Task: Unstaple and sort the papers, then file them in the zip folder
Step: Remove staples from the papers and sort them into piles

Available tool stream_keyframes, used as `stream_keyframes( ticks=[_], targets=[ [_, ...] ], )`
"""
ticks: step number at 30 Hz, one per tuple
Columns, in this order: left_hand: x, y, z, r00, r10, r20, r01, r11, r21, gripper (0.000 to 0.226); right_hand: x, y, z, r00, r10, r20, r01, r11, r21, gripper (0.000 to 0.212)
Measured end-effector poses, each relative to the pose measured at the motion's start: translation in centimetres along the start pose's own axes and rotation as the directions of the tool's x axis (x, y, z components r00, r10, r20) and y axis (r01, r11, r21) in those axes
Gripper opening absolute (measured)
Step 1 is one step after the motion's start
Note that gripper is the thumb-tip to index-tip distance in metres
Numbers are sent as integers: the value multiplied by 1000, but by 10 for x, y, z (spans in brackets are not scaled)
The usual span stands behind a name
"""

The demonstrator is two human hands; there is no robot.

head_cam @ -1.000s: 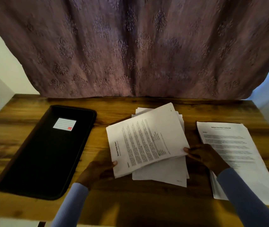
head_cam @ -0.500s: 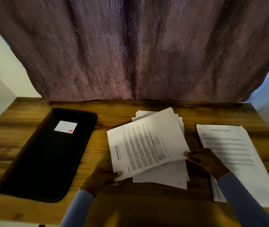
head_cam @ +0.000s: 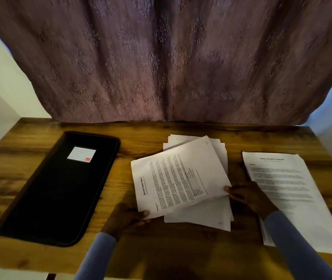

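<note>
A report (head_cam: pixel 178 178) is held tilted above a loose stack (head_cam: pixel 201 217) at the middle of the table (head_cam: pixel 39 138). Its near corner is pinched by the left hand (head_cam: pixel 125 218), its right edge by the right hand (head_cam: pixel 248 196). A transcript (head_cam: pixel 290 190) lies to the right, a closed black folder (head_cam: pixel 60 188) to the left.

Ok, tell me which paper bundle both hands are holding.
The tilted Sample Health Report bundle, gripped by the left hand and right hand. The other two lie flat, unheld.
</note>
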State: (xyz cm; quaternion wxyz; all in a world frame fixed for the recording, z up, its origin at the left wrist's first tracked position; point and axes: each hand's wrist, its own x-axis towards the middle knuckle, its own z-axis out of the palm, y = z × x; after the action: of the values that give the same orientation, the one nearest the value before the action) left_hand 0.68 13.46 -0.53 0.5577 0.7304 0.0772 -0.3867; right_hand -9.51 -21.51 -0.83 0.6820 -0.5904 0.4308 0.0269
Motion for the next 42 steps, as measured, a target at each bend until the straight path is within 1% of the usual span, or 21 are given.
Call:
stream_keyframes(
  ticks=[3, 7, 10, 13, 14, 16, 17, 20, 23, 25, 27, 29, 31, 33, 35, 36, 38, 39, 40, 42],
  targets=[
    [1, 3, -2, 1000, 21, -5, -21, 1000, 13, 30, -1, 2, 3, 1000, -20, -16, 20, 1000, -10, 19],
    [2, 0, -1, 999, 35, -17, -35, 999, 5, 31, -3, 6, 5, 993, -108, -54, 110, 993, 34, 48],
    [0, -3, 4, 999, 31, -20, -31, 999, 6, 25, -4, 11, 7, 980, -177, -88, 183, 981, 68, 57],
    [1, -7, 6, 999, 22, -29, -22, 999, -27, 25, -7, 16, 8, 972, -216, -93, 225, 969, 98, 88],
    [1, -8, 6, 999, 14, -32, -16, 999, -44, 25, -7, 18, 8, 969, -230, -88, 238, 966, 100, 84],
    [-1, -10, 6, 999, 13, -31, -15, 998, -65, 25, -14, 16, 13, 956, -276, -98, 283, 957, 65, 47],
    [-2, -10, 6, 999, 16, -32, -18, 997, -75, 25, -15, 16, 15, 950, -285, -127, 291, 956, 32, 39],
    [-3, -12, 7, 999, 20, -38, -24, 995, -101, 25, -20, 12, 21, 924, -319, -211, 327, 945, 1, 36],
    [-4, -12, 8, 998, 24, -51, -30, 992, -121, 25, -20, 10, 24, 917, -326, -230, 349, 935, 67, 37],
    [-5, -12, 9, 998, 22, -56, -29, 991, -134, 23, -19, 10, 25, 911, -333, -242, 354, 934, 49, 32],
    [-8, -13, 12, 998, 19, -60, -28, 989, -147, 24, -16, 11, 25, 910, -320, -265, 352, 932, 83, 37],
    [-9, -16, 15, 996, 46, -76, -57, 986, -154, 25, -17, 10, 26, 912, -299, -281, 347, 928, 138, 35],
    [-13, -16, 20, 992, 86, -96, -101, 982, -158, 24, -17, 13, 25, 906, -314, -284, 364, 921, 141, 32],
    [-17, -18, 27, 988, 116, -105, -134, 974, -183, 22, -21, 14, 25, 901, -326, -286, 385, 906, 179, 28],
    [-23, -19, 36, 985, 134, -113, -158, 957, -242, 24, -21, 20, 23, 888, -353, -295, 422, 880, 218, 38],
    [-24, -20, 40, 983, 143, -117, -171, 945, -279, 26, -23, 21, 22, 883, -347, -315, 418, 888, 192, 35],
    [-27, -22, 51, 981, 138, -133, -175, 931, -320, 29, -27, 24, 16, 875, -336, -349, 405, 902, 147, 16],
    [-29, -22, 57, 982, 117, -145, -161, 926, -342, 28, -25, 26, 12, 870, -333, -364, 393, 914, 103, 17],
    [-32, -22, 65, 984, 108, -145, -154, 919, -362, 26, -26, 28, 7, 860, -357, -365, 395, 918, 32, 23],
    [-36, -23, 83, 988, 66, -139, -119, 901, -418, 22, -33, 29, -5, 814, -441, -378, 454, 889, -57, 26]
  ],
)
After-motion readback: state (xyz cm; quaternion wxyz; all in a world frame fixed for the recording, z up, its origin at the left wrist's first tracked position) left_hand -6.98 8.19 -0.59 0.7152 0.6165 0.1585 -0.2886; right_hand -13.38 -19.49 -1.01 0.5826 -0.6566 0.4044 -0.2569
